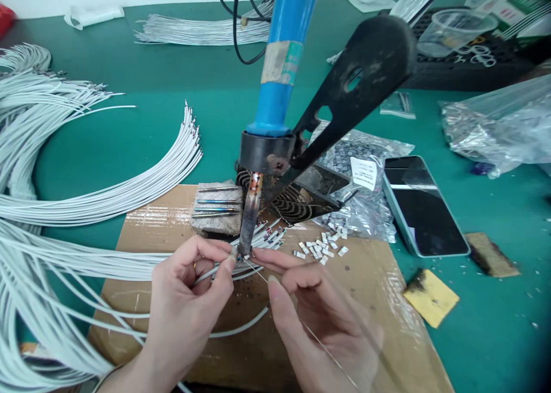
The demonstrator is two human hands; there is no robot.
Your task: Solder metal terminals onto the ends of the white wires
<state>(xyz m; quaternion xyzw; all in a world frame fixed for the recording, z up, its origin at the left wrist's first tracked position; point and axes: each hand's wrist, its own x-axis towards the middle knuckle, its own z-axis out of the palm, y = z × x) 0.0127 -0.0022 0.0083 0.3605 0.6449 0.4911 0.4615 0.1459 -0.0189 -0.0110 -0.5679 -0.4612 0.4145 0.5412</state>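
Observation:
A blue-handled soldering iron [275,89] is fixed in a black stand [353,83], its dark tip pointing down between my hands. My left hand [193,295] pinches a white cable [206,275] close to its end, right beside the tip. From the other side, my right hand [318,318] has its fingertips at the tip, and a thin solder wire [322,347] runs through it up to the joint. A tiny white piece [247,257] shows under the tip; fingers partly hide it. Behind the hands lie more cable ends [271,235].
Small white connectors [321,246] are scattered on the cardboard [365,301]. A grey block [217,209] bears metal rods. Bundles of white cable [107,203] fill the left. To the right are a phone [426,203], a yellow sponge [431,297] and a bag of parts [365,169].

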